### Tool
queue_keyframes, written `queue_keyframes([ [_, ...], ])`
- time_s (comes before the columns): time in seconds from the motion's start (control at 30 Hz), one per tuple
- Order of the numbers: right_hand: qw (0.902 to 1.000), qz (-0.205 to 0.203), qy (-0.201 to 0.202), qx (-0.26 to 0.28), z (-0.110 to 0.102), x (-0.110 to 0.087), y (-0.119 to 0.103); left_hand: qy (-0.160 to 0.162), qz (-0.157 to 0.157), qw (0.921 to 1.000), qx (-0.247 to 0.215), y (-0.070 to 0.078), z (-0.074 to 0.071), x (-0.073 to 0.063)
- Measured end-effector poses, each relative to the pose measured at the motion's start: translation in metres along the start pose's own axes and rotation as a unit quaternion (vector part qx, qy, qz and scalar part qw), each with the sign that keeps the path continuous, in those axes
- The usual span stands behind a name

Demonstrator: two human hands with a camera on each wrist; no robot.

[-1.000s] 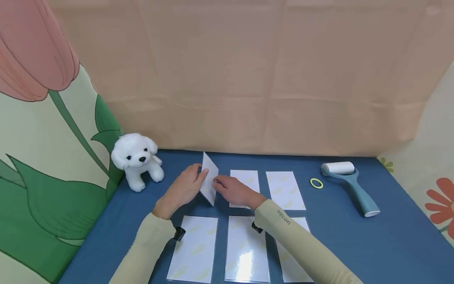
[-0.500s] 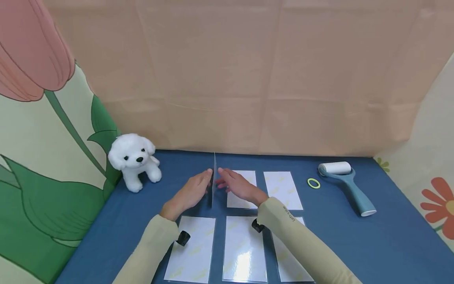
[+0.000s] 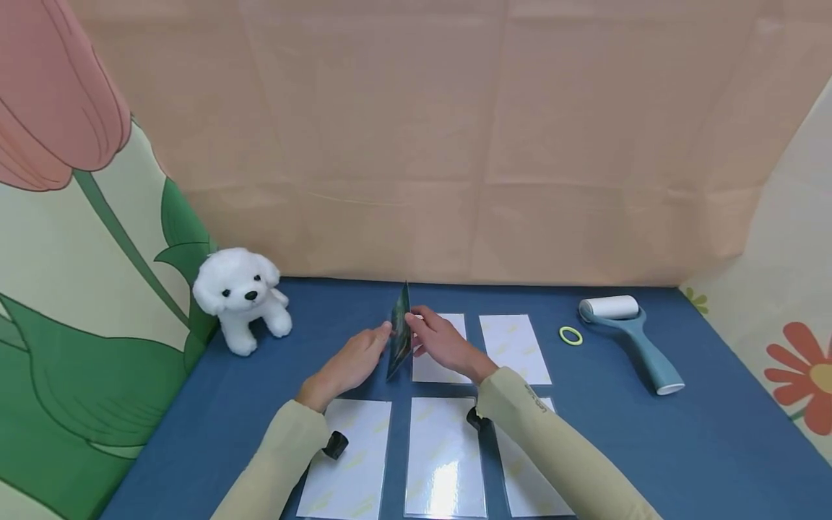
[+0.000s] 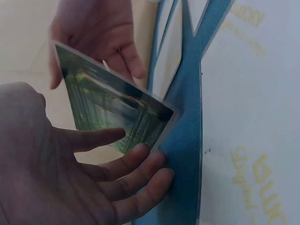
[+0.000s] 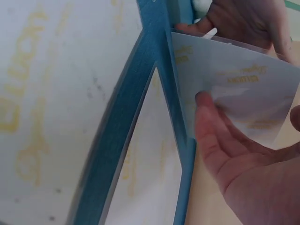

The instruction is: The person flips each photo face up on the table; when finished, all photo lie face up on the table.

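A laminated photo [image 3: 400, 328] stands on its edge between my two hands at the back of the table. Its picture, a green forest scene [image 4: 105, 105], faces my left hand [image 3: 351, 361]. The white back [image 5: 243, 82] bears faint yellow print and faces my right hand [image 3: 448, 348]. My left fingers are spread and extended at the lower edge of the picture side. On the other side, my right fingers lie loosely bent against the white back, with the thumb near the edge. Neither hand visibly pinches the photo.
Several white-backed sheets lie in two rows, among them a front middle sheet [image 3: 445, 448] and a back right one [image 3: 515, 348]. A white plush dog [image 3: 240, 296] sits at the left. At the right are a yellow-green ring [image 3: 570, 330] and a blue-handled lint roller [image 3: 640, 339].
The standing photo has turned from showing its white back, through edge-on, to showing its picture toward the left. It has shifted slightly right, and both hands have moved round it.
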State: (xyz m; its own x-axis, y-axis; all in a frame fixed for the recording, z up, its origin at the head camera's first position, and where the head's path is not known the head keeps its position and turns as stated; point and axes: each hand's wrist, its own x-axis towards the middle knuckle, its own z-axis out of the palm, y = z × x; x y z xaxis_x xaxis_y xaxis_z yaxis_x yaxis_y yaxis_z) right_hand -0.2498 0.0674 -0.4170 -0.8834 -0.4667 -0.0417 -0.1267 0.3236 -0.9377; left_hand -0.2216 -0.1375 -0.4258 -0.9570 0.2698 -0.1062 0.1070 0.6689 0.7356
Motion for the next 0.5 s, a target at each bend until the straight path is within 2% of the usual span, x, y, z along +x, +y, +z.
queue_keyframes([
  [0.3, 0.9981, -0.013, 0.058, 0.015, 0.001, -0.006, 0.007, -0.022, -0.003, 0.9998, 0.002, -0.004, 0.002, 0.003],
  [0.5, 0.9953, -0.025, 0.093, 0.010, 0.000, -0.008, 0.010, -0.030, 0.006, 0.9995, 0.002, -0.003, 0.001, 0.003],
])
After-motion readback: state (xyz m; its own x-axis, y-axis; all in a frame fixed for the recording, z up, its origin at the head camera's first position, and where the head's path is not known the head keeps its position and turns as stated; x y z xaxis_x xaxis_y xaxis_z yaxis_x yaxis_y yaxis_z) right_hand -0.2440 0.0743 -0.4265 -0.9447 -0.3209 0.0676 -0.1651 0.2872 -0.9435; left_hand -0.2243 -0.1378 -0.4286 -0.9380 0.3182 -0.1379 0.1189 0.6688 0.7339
